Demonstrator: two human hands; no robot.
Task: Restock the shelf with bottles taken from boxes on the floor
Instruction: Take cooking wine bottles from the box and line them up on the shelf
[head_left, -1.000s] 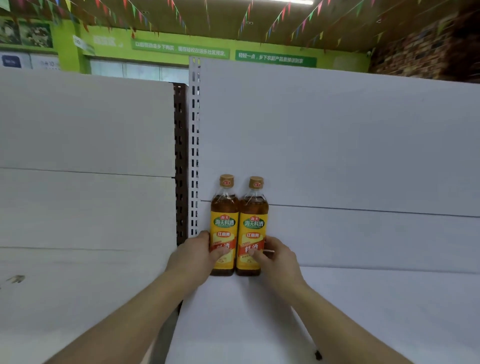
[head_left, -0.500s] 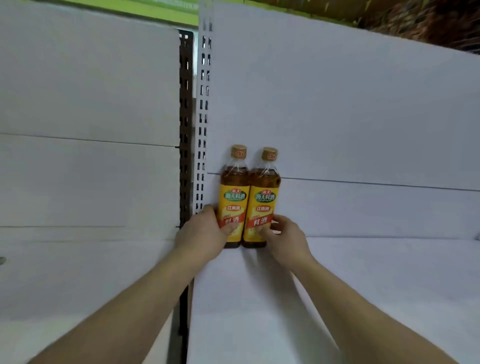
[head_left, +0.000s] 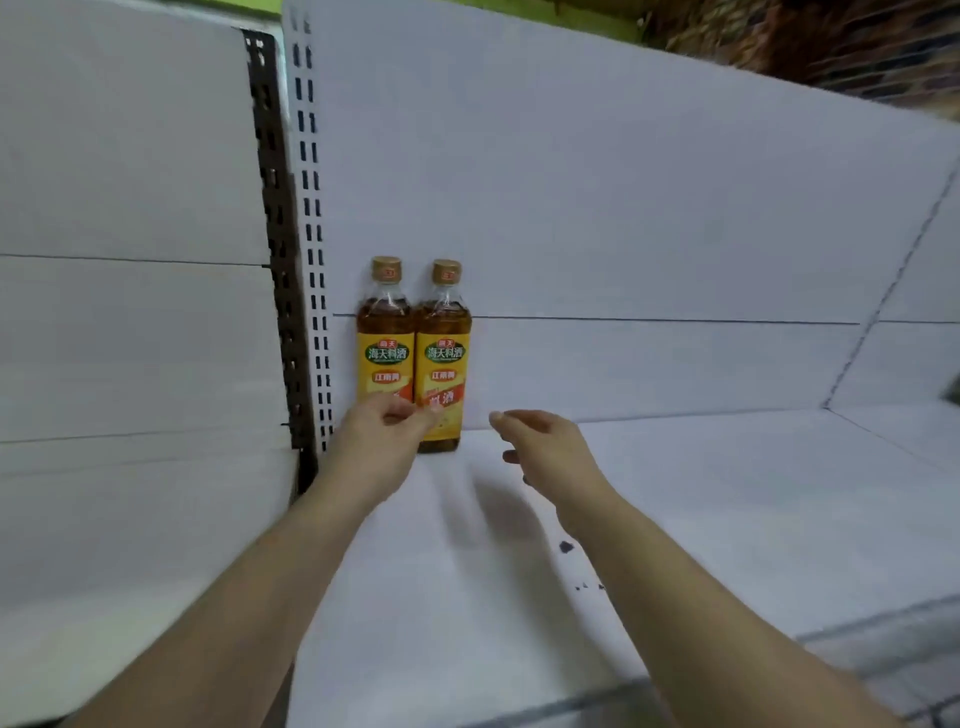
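Two slim, clear plastic bottles stand upright on a flat white shelf, side by side and touching, left of the frame's centre. The left bottle and the right bottle match: round shoulders narrowing to short necks, tan screw caps, amber liquid inside, and glossy yellow labels with a green oval and orange bands. They stand close to the smooth, matte white back panel, which a thin horizontal seam crosses at shoulder height. Just left of them a white metal post with paired rectangular slots runs up the frame, and a dark slotted strip stands beside it.

The left hand reaches in from the lower left and covers the bottom of the left bottle, its fingers bent and one fingertip lying over the edge of the right bottle's label. I cannot tell whether it grasps the bottle or only hovers in front. The right hand hangs over the shelf to the right of the bottles, apart from them, its fingers loosely curled and holding nothing.

A few small dark specks mark the shelf near the right forearm. A rough, blurred brick wall fills the upper right corner.
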